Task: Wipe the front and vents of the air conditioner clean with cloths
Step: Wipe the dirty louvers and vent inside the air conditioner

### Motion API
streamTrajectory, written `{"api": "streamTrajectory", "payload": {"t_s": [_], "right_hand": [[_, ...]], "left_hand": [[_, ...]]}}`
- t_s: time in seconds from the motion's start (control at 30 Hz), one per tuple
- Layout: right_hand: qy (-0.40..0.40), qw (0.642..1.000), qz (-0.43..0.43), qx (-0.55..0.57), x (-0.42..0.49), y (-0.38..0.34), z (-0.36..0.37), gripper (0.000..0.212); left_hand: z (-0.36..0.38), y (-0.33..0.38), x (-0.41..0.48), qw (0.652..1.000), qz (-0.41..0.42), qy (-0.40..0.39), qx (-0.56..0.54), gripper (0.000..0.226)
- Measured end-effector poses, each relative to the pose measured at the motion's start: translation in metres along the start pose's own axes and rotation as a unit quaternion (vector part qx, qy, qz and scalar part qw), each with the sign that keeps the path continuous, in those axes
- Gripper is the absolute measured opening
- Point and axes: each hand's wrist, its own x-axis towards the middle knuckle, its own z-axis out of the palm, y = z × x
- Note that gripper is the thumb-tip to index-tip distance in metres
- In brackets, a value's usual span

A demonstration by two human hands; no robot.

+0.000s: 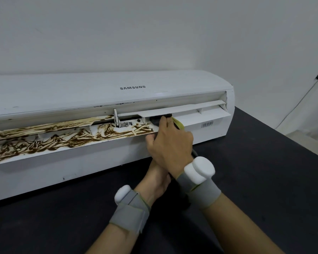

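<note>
My right hand (170, 143) covers most of my left hand (157, 178), so I cannot tell how its fingers lie or what they hold. Of the cloth (178, 123) I grip, only a dark fold and a yellow edge show past my fingers. The air conditioner (99, 88) runs off the picture's left edge. The barcode label (207, 124) near its right end is too small to read. The bottom edge cuts off both my forearms (246, 226).

Smooth white plastic air conditioner (99, 92), brown-smeared flap (62, 142), matt black table (264, 171), grey fabric wristbands (130, 215)
</note>
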Motion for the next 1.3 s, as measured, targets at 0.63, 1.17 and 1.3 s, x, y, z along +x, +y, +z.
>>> {"api": "streamTrajectory", "payload": {"t_s": [0.63, 1.17, 1.3], "right_hand": [[-0.008, 0.999, -0.05, 0.018, 0.007, 0.005, -0.002, 0.039], [-0.044, 0.999, 0.01, -0.016, -0.011, 0.034, -0.01, 0.061], [-0.011, 0.998, 0.05, 0.032, -0.005, 0.039, -0.012, 0.049]], "left_hand": [[-0.01, 0.015, -0.002, 0.997, 0.038, -0.047, 0.05, 0.029], [-0.008, 0.009, 0.001, 0.986, 0.035, -0.077, 0.141, 0.024], [-0.01, 0.008, 0.006, 0.986, 0.04, -0.078, 0.143, 0.044]]}}
